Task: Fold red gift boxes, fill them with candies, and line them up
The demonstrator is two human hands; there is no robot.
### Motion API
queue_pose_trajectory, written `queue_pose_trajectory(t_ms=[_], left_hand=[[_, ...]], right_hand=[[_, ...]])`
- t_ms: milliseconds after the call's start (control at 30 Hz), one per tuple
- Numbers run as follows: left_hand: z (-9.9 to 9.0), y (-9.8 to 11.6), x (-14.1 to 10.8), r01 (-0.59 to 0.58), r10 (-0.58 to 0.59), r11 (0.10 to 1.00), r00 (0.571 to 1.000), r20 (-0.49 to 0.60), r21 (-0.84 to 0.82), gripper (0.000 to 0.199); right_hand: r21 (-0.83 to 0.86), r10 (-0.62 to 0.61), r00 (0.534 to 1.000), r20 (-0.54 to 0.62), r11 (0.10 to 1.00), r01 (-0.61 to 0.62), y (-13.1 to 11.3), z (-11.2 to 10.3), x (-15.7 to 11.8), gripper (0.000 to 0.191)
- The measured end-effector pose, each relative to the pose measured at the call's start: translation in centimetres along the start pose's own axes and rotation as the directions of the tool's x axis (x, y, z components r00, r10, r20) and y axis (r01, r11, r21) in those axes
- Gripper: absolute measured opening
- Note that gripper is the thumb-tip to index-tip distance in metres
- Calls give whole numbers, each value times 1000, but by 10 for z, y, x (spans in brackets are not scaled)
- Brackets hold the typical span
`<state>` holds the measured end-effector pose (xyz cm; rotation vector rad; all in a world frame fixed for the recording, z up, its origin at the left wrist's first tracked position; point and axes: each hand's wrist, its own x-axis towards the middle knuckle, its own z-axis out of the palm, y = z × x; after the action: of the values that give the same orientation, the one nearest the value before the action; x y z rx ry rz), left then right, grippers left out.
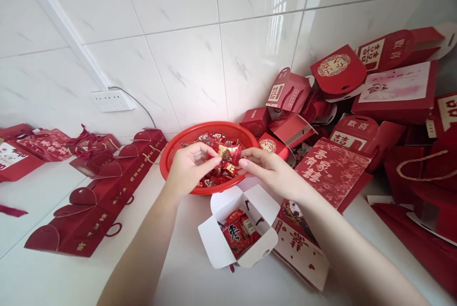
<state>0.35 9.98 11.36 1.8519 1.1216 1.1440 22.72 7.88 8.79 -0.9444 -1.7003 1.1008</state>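
Both of my hands hold one red and gold wrapped candy [228, 153] over a red plastic basket [171, 142]. My left hand [194, 163] pinches its left end, and my right hand [262, 165] pinches its right end. Many small red-wrapped candies [210, 181] lie in the basket below, partly covered by my hands. Nearer to me, between my forearms, stands a small white-lined gift box [217, 237] with its flaps spread. Red packets [240, 235] with dark lettering lie inside it.
Red boxes [107, 192] stand in a row at the left, near flatter red boxes [46, 143]. A large pile of red gift boxes [337, 73] fills the right side. Behind is a tiled wall with a power socket [112, 101] and a grey cable [137, 99].
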Motion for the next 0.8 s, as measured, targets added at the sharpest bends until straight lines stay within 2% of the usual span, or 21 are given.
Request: queue_pose_trajectory(t_ms=[67, 133, 233, 333, 433, 500, 567, 633, 700, 800], left_hand=[[17, 2, -4, 8, -8, 998, 1000, 6, -60, 23], [25, 4, -8, 36, -35, 990, 999, 9, -134, 27], [25, 8, -10, 115, -101, 975, 991, 83, -191, 39], [19, 10, -9, 116, -89, 982, 981, 172, -152, 34], [12, 4, -6, 73, -66, 996, 989, 132, -48, 30], [8, 0, -3, 32, -40, 987, 998, 46, 159, 33], [7, 2, -5, -59, 76, 918, 997, -27, 392, 36], [10, 13, -14, -195, 254, 856, 965, -61, 479, 33], [15, 30, -29, -342, 408, 847, 909, -86, 406, 24], [22, 57, -57, -497, 544, 813, 834, -92, 303, 26]], right_hand=[[174, 20, 999, 32, 984, -26, 6, 3, 4, 31], [246, 29, 998, 53, 968, -41, 7, 3, 5, 30], [263, 1, 996, 86, 964, -24, 5, 2, 2, 29], [234, -13, 994, 105, 972, -12, 2, 2, -1, 29], [174, 18, 999, -46, 985, -9, -1, 1, -2, 34], [157, -40, 986, -160, 985, 66, -6, 0, -5, 41], [167, -159, 974, -163, 968, 186, -14, 0, -12, 49], [175, -263, 959, -105, 945, 278, -25, 2, -22, 59], [150, -328, 941, -81, 930, 337, -36, 6, -34, 70], [131, -431, 896, -109, 887, 442, -51, 11, -52, 73]])
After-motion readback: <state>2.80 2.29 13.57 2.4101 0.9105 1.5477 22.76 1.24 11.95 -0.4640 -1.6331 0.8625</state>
